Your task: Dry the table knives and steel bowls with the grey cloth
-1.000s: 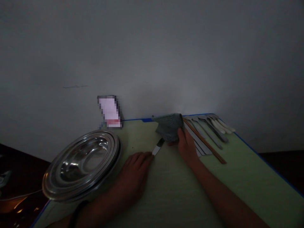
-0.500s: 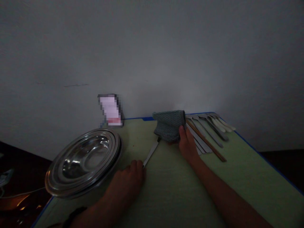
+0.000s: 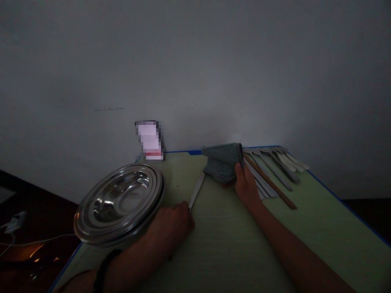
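- A stack of steel plates [image 3: 122,199] sits at the left edge of the green table [image 3: 305,228].
- The left hand [image 3: 171,228] rests just beside the plates, fingers curled closed around the near end of a flat metal utensil [image 3: 196,190].
- The utensil lies on the table and slants up to the lower edge of a grey cloth [image 3: 222,162].
- The right hand [image 3: 246,187] pinches the cloth's right side.
- Chopsticks [image 3: 270,181] and a row of cutlery [image 3: 279,165] lie further right.

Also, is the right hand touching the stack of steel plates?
No, the right hand grips the grey cloth; the steel plates lie beside the left hand, which holds a metal utensil.
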A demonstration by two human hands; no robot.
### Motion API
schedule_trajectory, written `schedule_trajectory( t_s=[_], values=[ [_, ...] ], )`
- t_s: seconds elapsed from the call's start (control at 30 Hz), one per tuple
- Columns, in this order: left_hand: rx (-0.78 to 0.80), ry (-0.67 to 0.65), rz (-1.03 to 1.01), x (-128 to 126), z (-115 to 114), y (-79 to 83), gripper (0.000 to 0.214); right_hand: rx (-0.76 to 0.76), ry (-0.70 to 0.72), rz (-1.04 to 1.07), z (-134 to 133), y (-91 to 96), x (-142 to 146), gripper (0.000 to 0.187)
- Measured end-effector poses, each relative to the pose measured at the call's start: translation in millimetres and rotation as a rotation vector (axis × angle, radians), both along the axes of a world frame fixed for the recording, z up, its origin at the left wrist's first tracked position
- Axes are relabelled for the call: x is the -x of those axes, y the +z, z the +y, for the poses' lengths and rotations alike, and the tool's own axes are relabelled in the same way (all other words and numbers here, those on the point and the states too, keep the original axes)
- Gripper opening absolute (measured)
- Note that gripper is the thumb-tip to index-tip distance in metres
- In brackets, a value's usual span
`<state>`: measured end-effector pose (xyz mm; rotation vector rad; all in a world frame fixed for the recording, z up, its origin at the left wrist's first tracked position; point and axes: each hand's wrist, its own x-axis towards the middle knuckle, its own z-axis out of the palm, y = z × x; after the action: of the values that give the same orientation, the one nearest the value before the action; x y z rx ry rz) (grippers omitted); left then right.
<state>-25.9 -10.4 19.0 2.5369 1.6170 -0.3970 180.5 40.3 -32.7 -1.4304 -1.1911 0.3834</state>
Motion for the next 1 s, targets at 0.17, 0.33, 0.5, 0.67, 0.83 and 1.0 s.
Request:
schedule_trajectory(
  t_s=[0.17,0.33,0.5,0.67,0.83,1.0],
  values=[
    [0.034,-0.018,0.019,1.9,-7.4,6.4,0.031,0.065,-0.020,0.007,0.3,-0.3,0.0,0.059],
    [0.041,-0.031,0.037,6.1,-6.3,6.7,0.035,0.060,-0.020,0.009,-0.1,1.1,0.6,0.055],
    [0.069,-0.052,-0.087,5.5,-5.4,0.4,0.040,0.057,-0.017,-0.015,0.3,1.3,0.1,0.049],
    [0.112,-0.036,-0.199,5.2,-3.3,-5.2,0.037,0.007,-0.019,-0.009,-0.3,1.5,-0.5,0.045],
    [0.248,0.091,-0.561,2.9,-3.3,-9.6,0.036,0.040,-0.071,0.025,-3.1,5.0,-0.5,0.042],
    [0.549,0.333,-1.138,-5.7,-4.8,-6.8,0.035,0.028,-0.074,0.058,-2.4,7.2,-1.8,0.040]
  ],
)
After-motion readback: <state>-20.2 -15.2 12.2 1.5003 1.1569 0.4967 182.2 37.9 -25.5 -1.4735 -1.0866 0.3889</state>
